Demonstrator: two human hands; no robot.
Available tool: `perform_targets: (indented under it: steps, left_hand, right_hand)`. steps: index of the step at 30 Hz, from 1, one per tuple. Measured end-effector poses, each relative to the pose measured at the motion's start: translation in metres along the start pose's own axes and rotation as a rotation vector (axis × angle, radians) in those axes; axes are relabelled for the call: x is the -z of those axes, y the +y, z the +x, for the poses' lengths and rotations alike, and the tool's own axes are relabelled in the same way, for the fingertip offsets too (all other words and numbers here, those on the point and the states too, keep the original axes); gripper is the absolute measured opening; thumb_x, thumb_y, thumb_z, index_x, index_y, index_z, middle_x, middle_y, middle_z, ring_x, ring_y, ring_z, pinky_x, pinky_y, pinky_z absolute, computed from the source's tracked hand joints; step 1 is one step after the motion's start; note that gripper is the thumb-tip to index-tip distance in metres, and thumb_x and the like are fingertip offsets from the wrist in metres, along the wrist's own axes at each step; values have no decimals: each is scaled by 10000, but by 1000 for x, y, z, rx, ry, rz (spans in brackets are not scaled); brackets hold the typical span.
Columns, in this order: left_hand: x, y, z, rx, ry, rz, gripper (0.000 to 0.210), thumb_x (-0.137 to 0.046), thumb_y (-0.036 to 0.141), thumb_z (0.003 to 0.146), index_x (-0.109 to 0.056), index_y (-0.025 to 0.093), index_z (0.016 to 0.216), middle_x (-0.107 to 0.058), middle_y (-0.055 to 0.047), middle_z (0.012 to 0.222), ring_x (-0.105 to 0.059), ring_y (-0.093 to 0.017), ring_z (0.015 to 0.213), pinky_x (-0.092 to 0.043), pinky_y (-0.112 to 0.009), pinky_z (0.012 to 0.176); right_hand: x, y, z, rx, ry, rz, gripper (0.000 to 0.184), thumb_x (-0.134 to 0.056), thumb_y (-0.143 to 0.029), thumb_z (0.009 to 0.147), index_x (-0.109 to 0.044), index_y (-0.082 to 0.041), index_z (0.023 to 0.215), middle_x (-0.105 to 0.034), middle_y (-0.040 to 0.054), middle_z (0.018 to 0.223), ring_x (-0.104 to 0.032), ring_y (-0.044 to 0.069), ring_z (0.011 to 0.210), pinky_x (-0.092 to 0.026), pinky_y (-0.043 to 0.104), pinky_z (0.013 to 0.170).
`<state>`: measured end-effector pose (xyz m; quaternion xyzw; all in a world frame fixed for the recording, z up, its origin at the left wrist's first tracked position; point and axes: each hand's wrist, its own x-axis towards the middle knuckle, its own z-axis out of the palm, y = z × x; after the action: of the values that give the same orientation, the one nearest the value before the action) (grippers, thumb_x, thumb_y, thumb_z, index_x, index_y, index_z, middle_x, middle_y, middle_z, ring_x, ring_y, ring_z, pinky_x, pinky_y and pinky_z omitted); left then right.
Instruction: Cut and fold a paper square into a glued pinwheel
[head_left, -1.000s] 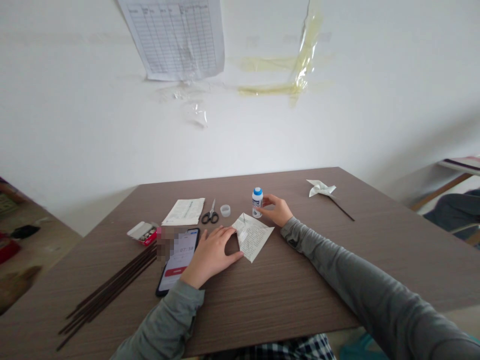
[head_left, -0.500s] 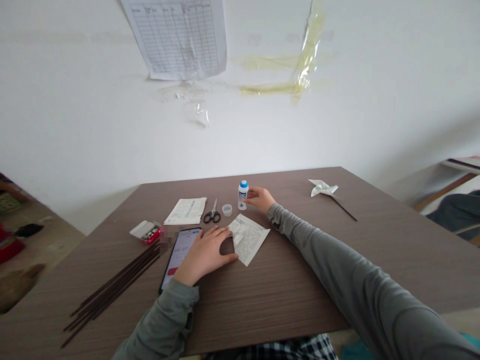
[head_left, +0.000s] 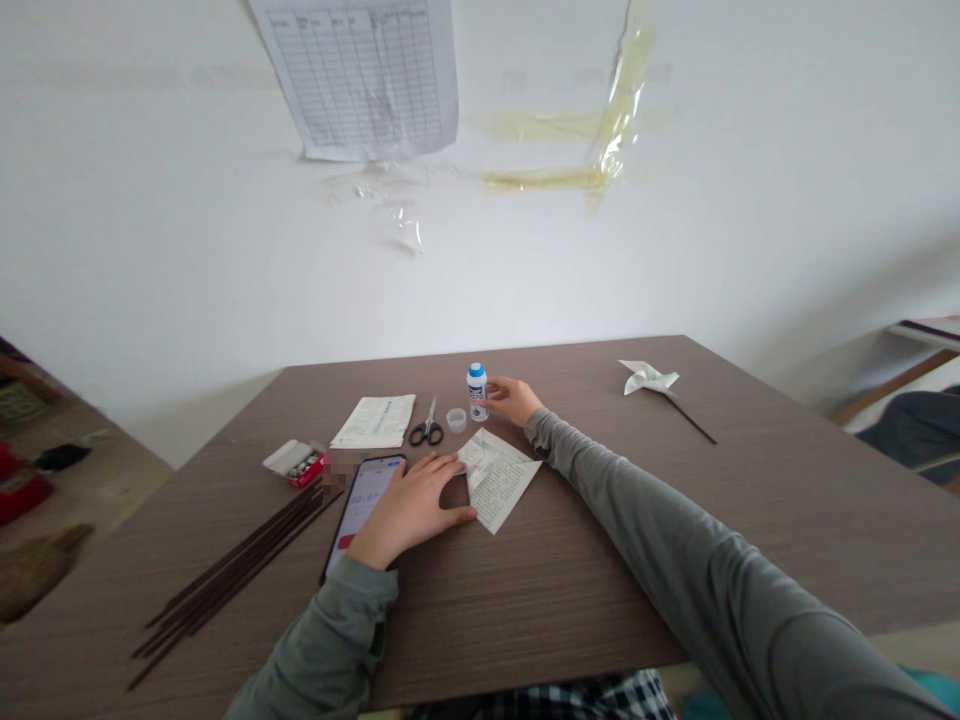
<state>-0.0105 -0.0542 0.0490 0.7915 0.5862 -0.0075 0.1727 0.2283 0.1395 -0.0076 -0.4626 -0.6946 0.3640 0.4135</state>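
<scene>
On the right, my right hand [head_left: 516,402] has its fingers against the right side of a small white bottle with a blue cap [head_left: 478,394], which stands upright on the table; its thumb overlaps the label. My left hand [head_left: 412,507] lies palm down with fingers spread, thumb and fingertips at the left edge of a folded printed paper sheet [head_left: 502,482]. Beneath that hand lies a phone [head_left: 366,500] with a timer on its screen, partly covered. Between bottle and phone are a small clear cup-like cap [head_left: 456,420] and black-handled scissors [head_left: 427,428].
Folded printed papers [head_left: 375,421] lie behind the phone. To the left are an open red-and-white box [head_left: 300,463] of small items and several dark thin sticks [head_left: 232,570]. A white paper pinwheel [head_left: 649,379] on a dark stick lies at right. A wall [head_left: 540,280] borders the table's back.
The bottle and my right hand have shifted slightly to the left, toward the clear cap. My left hand and the folded sheet stay where they were.
</scene>
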Motion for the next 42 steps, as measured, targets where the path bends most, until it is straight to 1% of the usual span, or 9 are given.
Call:
perform_targets:
  steps: [8,11,14,18,22,25,29,34,42]
  left_hand:
    - [-6,-2,2,-15,42,-2,728,-901,477,1140,-769,306,1835,-599,-198,2038,-502,-519,1946,-310,-856,1604]
    - [-9,-1,4,-23,60,1,720,-878,460,1155,-767,253,1836,-610,-235,2019,-500,-531,1944,-300,-878,1598]
    - [-12,2,5,-39,86,-5,691,-881,464,1154,-793,256,1807,-649,-237,1991,-535,-540,1922,-309,-889,1590]
    - [-16,5,5,-56,111,-7,658,-898,482,1149,-823,275,1769,-679,-230,1970,-572,-541,1897,-329,-890,1584]
    - [-21,7,6,-65,140,-23,654,-929,496,1127,-840,292,1743,-701,-226,1952,-588,-555,1882,-342,-904,1574]
    - [-23,8,8,-62,143,-15,673,-931,501,1123,-825,273,1747,-706,-240,1945,-597,-547,1877,-341,-886,1582]
    - [-27,8,10,-69,162,-12,687,-932,497,1110,-803,266,1744,-748,-245,1900,-633,-538,1849,-368,-865,1577]
    - [-30,9,12,-53,182,-33,695,-957,486,1077,-805,270,1720,-759,-246,1883,-634,-543,1846,-357,-842,1589]
    - [-29,7,14,-66,182,-32,684,-923,492,1099,-780,271,1731,-757,-244,1885,-651,-516,1833,-382,-826,1581]
  right_hand:
    - [23,2,-10,4,-57,-69,526,-1064,-118,942,-984,-281,1436,-1016,110,1357,-1004,381,1201,-801,565,1189]
    - [38,6,-21,115,-52,-177,508,-1005,-116,993,-956,-258,1479,-1015,132,1360,-1004,355,1186,-801,574,1195]
    - [53,11,-38,161,-51,-193,473,-989,-120,1002,-955,-267,1450,-1019,108,1317,-1000,314,1183,-781,550,1230]
    - [70,13,-71,362,-106,-279,419,-974,-171,1034,-970,-277,1439,-1013,113,1354,-985,314,1198,-779,517,1192]
    - [79,13,-104,568,-192,-369,288,-891,-231,1142,-991,-300,1403,-1006,111,1400,-954,326,1298,-741,510,1217]
    - [76,13,-124,679,-243,-403,204,-861,-244,1195,-996,-281,1343,-1007,136,1381,-957,329,1273,-725,511,1190]
    - [60,16,-141,730,-340,-454,146,-926,-230,1166,-995,-285,1283,-1017,109,1285,-958,300,1190,-691,477,1192]
    - [46,21,-148,690,-397,-505,96,-947,-281,1151,-993,-307,1232,-1007,65,1223,-936,274,1172,-633,482,1243]
    - [38,15,-159,557,-360,-589,224,-1047,-475,1070,-984,-306,1204,-971,90,1237,-885,345,1225,-525,730,1432]
